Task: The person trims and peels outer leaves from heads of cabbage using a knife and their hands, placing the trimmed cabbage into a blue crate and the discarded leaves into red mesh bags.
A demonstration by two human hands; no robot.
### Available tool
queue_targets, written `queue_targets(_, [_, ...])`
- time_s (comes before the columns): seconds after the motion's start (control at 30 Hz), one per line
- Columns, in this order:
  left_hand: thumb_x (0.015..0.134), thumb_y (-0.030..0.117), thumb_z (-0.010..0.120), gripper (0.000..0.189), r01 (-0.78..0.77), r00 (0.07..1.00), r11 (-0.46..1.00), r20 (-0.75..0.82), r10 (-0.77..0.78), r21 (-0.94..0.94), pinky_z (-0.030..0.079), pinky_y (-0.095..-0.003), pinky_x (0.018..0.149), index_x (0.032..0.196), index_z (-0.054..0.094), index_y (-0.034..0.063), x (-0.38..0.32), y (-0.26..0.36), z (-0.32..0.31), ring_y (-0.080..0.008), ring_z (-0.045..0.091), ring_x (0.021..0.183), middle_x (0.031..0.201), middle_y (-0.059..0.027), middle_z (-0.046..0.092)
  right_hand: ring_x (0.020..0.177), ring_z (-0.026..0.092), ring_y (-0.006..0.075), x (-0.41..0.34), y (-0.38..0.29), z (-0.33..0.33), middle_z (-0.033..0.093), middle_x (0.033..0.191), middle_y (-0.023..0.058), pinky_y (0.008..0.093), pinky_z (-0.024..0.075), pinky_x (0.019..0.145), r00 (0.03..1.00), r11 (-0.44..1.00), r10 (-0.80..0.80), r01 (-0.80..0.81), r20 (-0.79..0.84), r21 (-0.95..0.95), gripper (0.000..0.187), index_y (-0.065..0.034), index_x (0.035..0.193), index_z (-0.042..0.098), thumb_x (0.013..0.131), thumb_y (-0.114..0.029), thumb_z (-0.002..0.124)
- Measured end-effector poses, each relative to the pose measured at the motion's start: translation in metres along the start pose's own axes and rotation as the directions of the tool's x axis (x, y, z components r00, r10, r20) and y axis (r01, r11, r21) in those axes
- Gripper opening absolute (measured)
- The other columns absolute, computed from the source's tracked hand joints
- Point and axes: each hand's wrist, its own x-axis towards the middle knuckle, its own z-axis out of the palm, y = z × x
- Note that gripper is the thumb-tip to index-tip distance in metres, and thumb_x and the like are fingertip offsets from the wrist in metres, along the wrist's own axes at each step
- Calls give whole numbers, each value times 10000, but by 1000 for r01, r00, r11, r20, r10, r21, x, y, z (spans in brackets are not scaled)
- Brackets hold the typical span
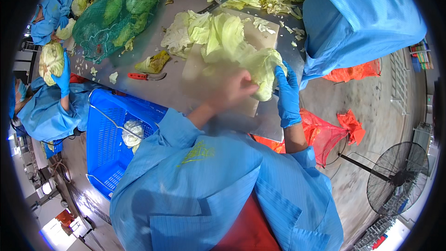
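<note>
A pale green cabbage [267, 73] with loose outer leaves is above the near part of a white cutting board [256, 35]. My right hand [288, 90], in a blue glove, grips its right side. My left hand [233, 87] is bare, with bent fingers against or close beside the cabbage's left side. A blurred patch over this hand hides whether it holds anything. Torn cabbage leaves [219, 36] lie heaped on the board just beyond both hands. Left of the board, a red-handled knife with a curved blade [146, 76] rests on the metal table [163, 92].
A green mesh sack of cabbages [118, 14] lies at the table's far left. The blue crate [108, 139] stands at my left, with a whitish bundle inside. Co-workers in blue [55, 108] flank me. Red mesh sacks [324, 136] and a pedestal fan [398, 178] are at right.
</note>
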Motion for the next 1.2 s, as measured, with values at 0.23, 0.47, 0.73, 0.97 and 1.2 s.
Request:
queue_targets(0.23, [848, 170, 713, 229, 15, 999, 1000, -36, -15, 11, 482, -336, 681, 991, 580, 50, -1, 9, 1, -216, 584, 759, 850, -94, 594, 1004, 594, 102, -2, -1, -1, 629, 1175, 56, 226, 483, 841, 1000, 1000, 18, -18, -15, 17, 449, -51, 1353, 512, 948, -177, 662])
queue_targets(0.47, [846, 71, 654, 157, -66, 997, 996, -36, 64, -55, 487, -357, 699, 986, 586, 50, -3, -6, 0, -249, 594, 780, 884, -107, 600, 1008, 592, 105, -3, -4, 6, 624, 1181, 58, 225, 483, 842, 1000, 1000, -10, 10, -5, 6, 444, -44, 1349, 510, 949, -166, 659])
queue_targets(0.73, [803, 16, 628, 390, -425, 882, 839, -53, 468, 339, 494, -400, 894, 1187, 628, 88, 3, -4, -13, -348, 594, 1078, 1200, -171, 593, 1014, 589, 112, -6, -3, 12, 614, 1191, 67, 221, 484, 844, 996, 997, -75, 75, 46, 8, 484, -34, 1373, 472, 942, -140, 665])
queue_targets(0.97, [776, 50, 617, 309, -584, 811, 692, 340, 476, 425, 490, -404, 810, 1081, 629, 100, 32, -2, -43, -296, 595, 947, 975, -104, 594, 1012, 594, 126, -10, 1, 22, 603, 1184, 100, 244, 512, 830, 982, 986, -155, 160, 107, -38, 683, -43, 1442, 330, 879, -38, 715])
queue_targets(1.2, [759, 29, 569, 211, -419, 896, 813, 326, 300, 404, 484, -412, 769, 963, 585, 75, 69, -35, -62, -304, 590, 893, 894, -97, 578, 1007, 605, 135, -10, -3, 20, 597, 1201, 107, 240, 515, 829, 992, 992, -108, 111, 72, -53, 709, -41, 1452, 316, 868, -40, 718])
